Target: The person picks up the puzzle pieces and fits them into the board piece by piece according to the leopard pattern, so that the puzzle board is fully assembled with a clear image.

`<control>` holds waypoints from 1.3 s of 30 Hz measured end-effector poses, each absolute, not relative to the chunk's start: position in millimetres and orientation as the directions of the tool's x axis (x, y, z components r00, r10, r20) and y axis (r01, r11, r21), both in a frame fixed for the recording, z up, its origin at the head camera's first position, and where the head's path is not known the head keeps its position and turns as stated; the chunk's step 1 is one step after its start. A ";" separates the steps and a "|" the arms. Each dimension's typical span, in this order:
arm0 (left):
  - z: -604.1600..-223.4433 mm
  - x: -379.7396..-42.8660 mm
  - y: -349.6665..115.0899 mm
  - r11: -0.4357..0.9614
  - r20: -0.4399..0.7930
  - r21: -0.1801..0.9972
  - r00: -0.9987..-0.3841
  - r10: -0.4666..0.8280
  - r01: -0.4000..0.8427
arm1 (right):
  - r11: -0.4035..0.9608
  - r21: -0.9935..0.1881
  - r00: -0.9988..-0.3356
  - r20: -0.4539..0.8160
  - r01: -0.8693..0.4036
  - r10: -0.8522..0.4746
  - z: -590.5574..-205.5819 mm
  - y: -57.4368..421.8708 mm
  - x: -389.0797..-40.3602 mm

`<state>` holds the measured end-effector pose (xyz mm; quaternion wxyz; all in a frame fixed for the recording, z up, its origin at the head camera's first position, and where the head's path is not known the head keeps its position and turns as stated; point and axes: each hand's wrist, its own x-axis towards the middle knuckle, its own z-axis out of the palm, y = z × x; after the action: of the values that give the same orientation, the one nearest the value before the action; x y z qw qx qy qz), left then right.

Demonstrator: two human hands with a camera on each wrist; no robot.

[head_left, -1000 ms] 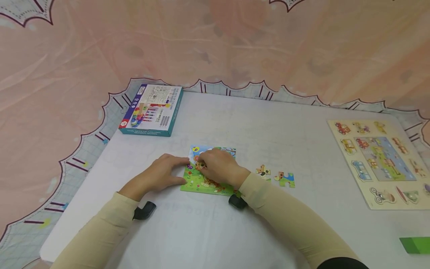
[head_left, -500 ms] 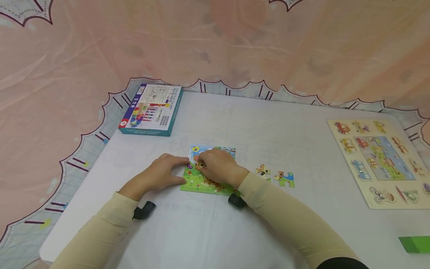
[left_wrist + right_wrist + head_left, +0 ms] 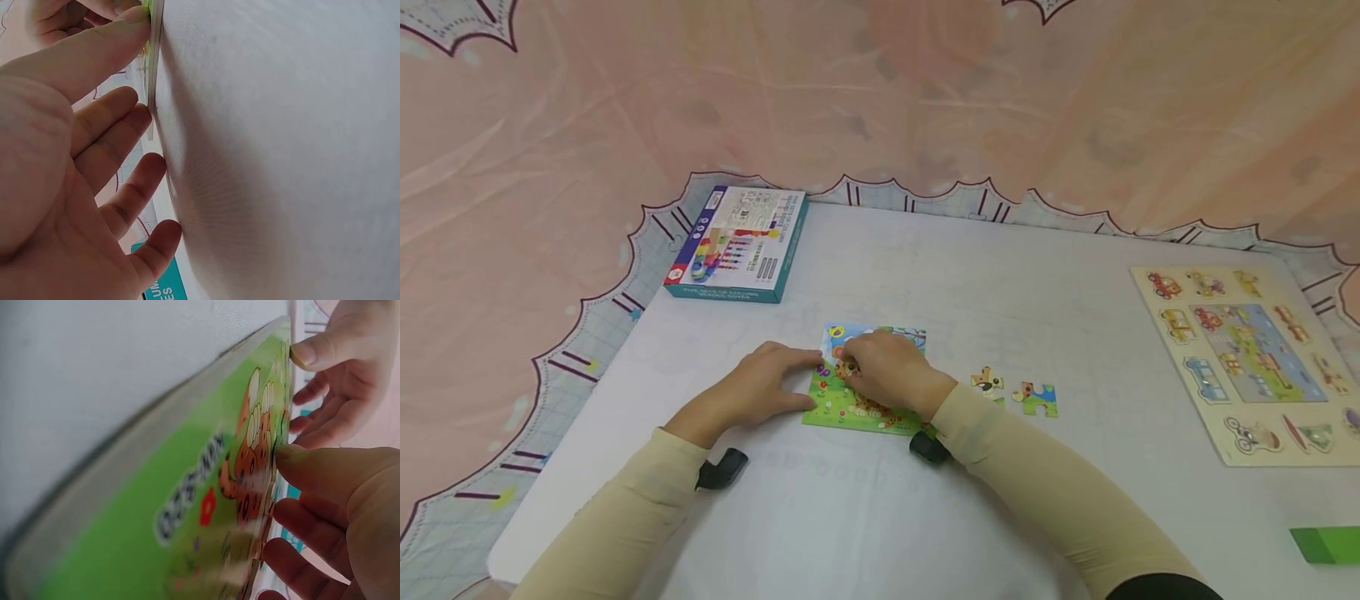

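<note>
A jigsaw puzzle board [image 3: 831, 411] with a spotted cartoon animal on green grass lies flat at the middle of the table. At its left edge is my left hand [image 3: 760, 385]; the left wrist view shows the thumb [image 3: 112, 53] touching the board's edge and the other fingers spread out. My right hand [image 3: 891, 375] lies over the board and hides part of the picture. In the right wrist view its thumb [image 3: 312, 465] and fingertips touch the picture side, with no loose piece visible between them. Two loose puzzle pieces, one with a face [image 3: 987, 381] and one partly green [image 3: 1037, 400], lie right of the board.
A flat teal-edged box [image 3: 737, 246] sits at the table's far left. On the right is a pale board with vehicle pictures [image 3: 1210, 433], and a green block [image 3: 1330, 546] is nearer. A ruffled, patterned cloth [image 3: 925, 92] borders the white tabletop [image 3: 820, 533].
</note>
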<state>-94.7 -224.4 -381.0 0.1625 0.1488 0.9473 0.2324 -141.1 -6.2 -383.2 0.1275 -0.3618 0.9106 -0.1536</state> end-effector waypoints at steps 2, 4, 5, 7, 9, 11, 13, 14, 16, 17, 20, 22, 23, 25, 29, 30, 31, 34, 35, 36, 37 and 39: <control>-381.1 -95.1 -224.4 0.847 -0.233 0.487 -0.903 0.362 0.214 | 0.698 -0.374 -0.712 -0.126 -0.611 -0.691 -383.3 -6.3 -142.0; -380.9 -95.4 -224.3 0.848 -0.229 0.484 -0.903 0.363 0.218 | 0.704 -0.373 -0.716 -0.133 -0.605 -0.686 -383.0 -6.5 -142.8; -380.9 -95.6 -224.3 0.848 -0.230 0.483 -0.903 0.363 0.219 | 0.705 -0.372 -0.717 -0.135 -0.603 -0.684 -382.6 -6.6 -142.9; -381.0 -95.9 -224.3 0.849 -0.231 0.482 -0.903 0.364 0.219 | 0.705 -0.371 -0.716 -0.135 -0.605 -0.685 -382.1 -6.9 -143.0; -381.0 -95.8 -224.3 0.850 -0.233 0.482 -0.903 0.360 0.215 | 0.704 -0.370 -0.714 -0.138 -0.606 -0.687 -381.6 -7.3 -142.9; -381.7 -96.0 -224.4 0.849 -0.235 0.484 -0.903 0.359 0.212 | 0.705 -0.372 -0.712 -0.145 -0.604 -0.687 -381.3 -7.4 -142.6; -382.1 -95.9 -224.3 0.849 -0.240 0.487 -0.903 0.357 0.206 | 0.702 -0.381 -0.707 -0.156 -0.601 -0.690 -380.9 -7.0 -142.7; -382.5 -95.9 -224.3 0.849 -0.242 0.487 -0.903 0.356 0.205 | 0.701 -0.387 -0.704 -0.161 -0.599 -0.691 -380.4 -6.4 -142.7; -383.0 -95.8 -224.2 0.848 -0.245 0.490 -0.901 0.357 0.203 | 0.696 -0.408 -0.700 -0.169 -0.592 -0.694 -378.9 -3.9 -143.0; -382.7 -95.5 -224.1 0.848 -0.247 0.491 -0.901 0.357 0.202 | 0.693 -0.417 -0.698 -0.170 -0.588 -0.695 -377.7 -2.0 -143.2; -382.6 -95.6 -223.8 0.845 -0.245 0.493 -0.899 0.364 0.208 | 0.688 -0.442 -0.703 -0.164 -0.575 -0.692 -372.3 7.3 -144.3; -382.2 -96.1 -223.5 0.844 -0.243 0.493 -0.898 0.366 0.211 | 0.688 -0.451 -0.710 -0.155 -0.568 -0.687 -367.7 16.0 -145.3; -382.1 -96.4 -223.4 0.844 -0.241 0.492 -0.898 0.367 0.213 | 0.687 -0.452 -0.712 -0.147 -0.569 -0.687 -365.8 20.9 -145.8; -382.0 -97.1 -223.1 0.846 -0.241 0.489 -0.899 0.366 0.214 | 0.685 -0.458 -0.717 -0.135 -0.567 -0.684 -362.9 31.1 -146.7; -381.8 -97.2 -223.0 0.852 -0.246 0.483 -0.902 0.354 0.203 | 0.683 -0.459 -0.728 -0.108 -0.568 -0.677 -361.7 49.4 -147.6; -381.8 -97.0 -223.1 0.853 -0.248 0.482 -0.903 0.351 0.200 | 0.689 -0.459 -0.734 -0.109 -0.562 -0.671 -362.5 53.3 -148.0; -381.9 -96.9 -223.1 0.853 -0.249 0.483 -0.903 0.350 0.197 | 0.694 -0.457 -0.739 -0.109 -0.556 -0.665 -363.2 56.9 -148.1; -382.8 -96.9 -223.5 0.853 -0.250 0.484 -0.903 0.350 0.196 | 0.717 -0.447 -0.757 -0.122 -0.536 -0.642 -365.0 67.0 -148.8; -383.1 -96.9 -223.6 0.852 -0.249 0.484 -0.903 0.351 0.197 | 0.725 -0.443 -0.763 -0.131 -0.527 -0.633 -365.4 70.6 -148.8; -383.2 -96.7 -223.7 0.852 -0.251 0.485 -0.903 0.350 0.196 | 0.731 -0.439 -0.767 -0.133 -0.523 -0.628 -366.0 74.2 -148.7; -383.3 -96.6 -223.8 0.853 -0.251 0.484 -0.902 0.351 0.197 | 0.736 -0.436 -0.771 -0.135 -0.518 -0.623 -365.9 77.9 -148.3; -383.2 -96.1 -224.0 0.853 -0.250 0.482 -0.902 0.351 0.199 | 0.746 -0.435 -0.780 -0.140 -0.505 -0.610 -365.9 85.7 -147.8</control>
<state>-96.1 -224.0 -383.2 0.1667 0.1450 0.9481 0.2288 -147.8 85.7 -365.9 0.1380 -0.3015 0.9240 -0.1903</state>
